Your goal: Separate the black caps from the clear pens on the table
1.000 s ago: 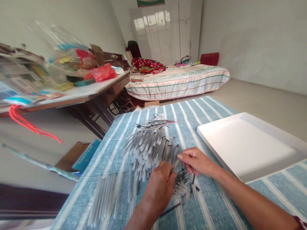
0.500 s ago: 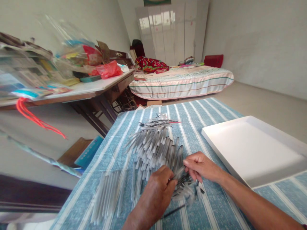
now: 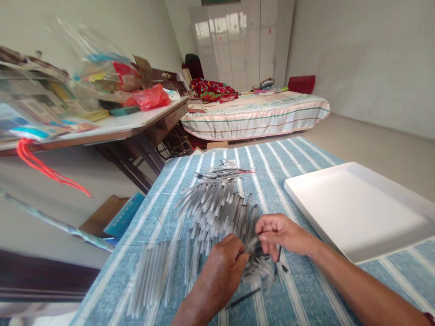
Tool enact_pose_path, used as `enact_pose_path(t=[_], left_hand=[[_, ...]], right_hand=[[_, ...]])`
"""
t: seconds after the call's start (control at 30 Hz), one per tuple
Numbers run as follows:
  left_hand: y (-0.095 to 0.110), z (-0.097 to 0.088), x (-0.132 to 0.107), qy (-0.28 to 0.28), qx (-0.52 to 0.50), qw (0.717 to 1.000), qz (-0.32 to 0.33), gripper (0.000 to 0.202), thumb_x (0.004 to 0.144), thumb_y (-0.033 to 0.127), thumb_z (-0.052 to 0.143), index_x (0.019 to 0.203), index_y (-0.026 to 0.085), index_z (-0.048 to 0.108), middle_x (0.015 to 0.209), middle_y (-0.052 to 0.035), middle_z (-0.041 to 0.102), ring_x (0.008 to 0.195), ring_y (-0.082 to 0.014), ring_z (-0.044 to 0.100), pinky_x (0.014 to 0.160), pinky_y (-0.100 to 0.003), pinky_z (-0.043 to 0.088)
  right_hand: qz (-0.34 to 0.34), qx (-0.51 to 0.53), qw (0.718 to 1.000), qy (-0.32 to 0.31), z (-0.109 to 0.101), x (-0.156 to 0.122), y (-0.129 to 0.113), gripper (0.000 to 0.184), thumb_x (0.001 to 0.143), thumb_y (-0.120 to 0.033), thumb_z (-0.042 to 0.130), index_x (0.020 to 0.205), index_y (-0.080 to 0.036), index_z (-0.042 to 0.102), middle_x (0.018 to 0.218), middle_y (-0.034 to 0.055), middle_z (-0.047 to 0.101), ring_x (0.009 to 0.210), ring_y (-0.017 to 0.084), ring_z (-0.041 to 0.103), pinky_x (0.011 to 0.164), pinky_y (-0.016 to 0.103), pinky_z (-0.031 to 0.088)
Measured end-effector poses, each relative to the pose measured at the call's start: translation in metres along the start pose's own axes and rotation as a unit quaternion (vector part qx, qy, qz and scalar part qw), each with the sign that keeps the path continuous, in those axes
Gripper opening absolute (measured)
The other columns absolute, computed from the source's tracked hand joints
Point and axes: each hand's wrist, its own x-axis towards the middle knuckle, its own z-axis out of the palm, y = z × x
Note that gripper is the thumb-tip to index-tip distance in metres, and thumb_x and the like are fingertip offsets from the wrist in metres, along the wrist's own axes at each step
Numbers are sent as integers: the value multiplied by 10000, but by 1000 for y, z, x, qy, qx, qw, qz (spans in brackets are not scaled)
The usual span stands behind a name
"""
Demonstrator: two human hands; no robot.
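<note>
My left hand (image 3: 217, 274) is closed in a pinch around a clear pen (image 3: 250, 245), which points up and right. At the far end of that pen, my right hand (image 3: 283, 236) has its thumb and curled fingers closed; the exact contact is blurred. Below both hands lies a loose heap of small clear and black pen parts (image 3: 263, 270). A thick pile of clear-barrelled pens (image 3: 217, 206) spreads just beyond the hands. To the left, several clear tubes (image 3: 149, 278) lie side by side in a neat row.
Thin dark refills (image 3: 226, 173) lie beyond the pile. On the right of the striped tablecloth (image 3: 272, 181) sits a shallow white tray (image 3: 314, 228). A cluttered side table (image 3: 129, 129) stands at left, and a bed (image 3: 254, 120) is farther back.
The right hand's fingers have curled and shifted slightly up and left near the pen's end. The left hand keeps its hold on the pen. The view has turned slightly.
</note>
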Motion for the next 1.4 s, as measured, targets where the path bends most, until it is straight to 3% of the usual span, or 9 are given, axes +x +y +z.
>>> enact_pose_path(t=[0.17, 0.33, 0.47, 0.6, 0.73, 0.9, 1.03, 1.2, 1.4], left_hand=[[-1, -1, 1, 4, -8, 1000, -7, 155, 778, 148, 442, 626, 178, 429, 686, -5, 494, 641, -122, 482, 586, -234, 328], [0, -1, 0, 1, -12, 1000, -8, 167, 781, 157, 442, 616, 178, 423, 680, -5, 493, 644, -122, 483, 589, -233, 326], [1, -2, 2, -2, -6, 1000, -17, 169, 771, 148, 450, 608, 177, 416, 675, -7, 489, 640, -124, 481, 585, -232, 322], [1, -2, 2, -7, -2, 1000, -17, 168, 771, 147, 449, 610, 178, 411, 673, -5, 487, 643, -125, 484, 581, -230, 319], [0, -2, 1, -6, -4, 1000, -10, 169, 768, 148, 451, 607, 179, 408, 672, -3, 490, 636, -122, 482, 578, -226, 320], [-1, -3, 2, 0, -7, 1000, -11, 168, 760, 153, 454, 598, 179, 418, 666, -2, 500, 634, -123, 488, 572, -226, 318], [-3, -5, 1, -2, -6, 1000, -11, 162, 749, 150, 461, 591, 176, 434, 660, 0, 505, 631, -122, 490, 571, -225, 316], [-7, -5, 2, -22, -12, 999, -21, 146, 734, 184, 478, 589, 172, 481, 626, 13, 511, 623, -122, 491, 568, -222, 310], [-18, -26, 3, -63, -22, 996, -61, 102, 671, 173, 492, 571, 173, 514, 583, 33, 518, 561, -110, 471, 523, -200, 299]], right_hand=[[18, -12, 999, 29, 1, 1, 1, 375, 776, -509, 510, 693, -145, 473, 443, -32, 577, 273, 63, 479, 281, 121, 316], [16, 7, 1000, 5, 1, 1, 1, 371, 719, -470, 604, 869, -158, 471, 524, -33, 620, 330, 83, 538, 315, 133, 371], [23, -8, 999, 32, 2, 1, 2, 388, 780, -523, 490, 692, -147, 459, 429, -38, 567, 261, 60, 470, 270, 116, 308], [22, 3, 1000, 9, 3, 1, 1, 384, 712, -478, 609, 879, -161, 469, 513, -41, 615, 323, 85, 535, 313, 139, 378], [40, -13, 998, 36, 3, 2, 0, 408, 767, -550, 487, 707, -147, 469, 413, -41, 563, 256, 72, 476, 267, 124, 312], [34, 19, 999, -5, 1, 1, 0, 380, 716, -472, 612, 886, -166, 467, 515, -31, 625, 326, 102, 548, 309, 151, 389], [48, 10, 999, 17, 1, 2, 3, 371, 754, -510, 542, 705, -151, 461, 453, -23, 600, 292, 95, 526, 276, 129, 336], [33, 12, 999, 14, -6, 1, 2, 350, 695, -463, 623, 720, -149, 472, 481, -19, 622, 310, 94, 535, 302, 146, 381], [-8, 30, 997, 73, -9, 0, -8, 258, 698, -364, 623, 699, -143, 490, 462, -23, 616, 286, 80, 508, 288, 135, 359]])
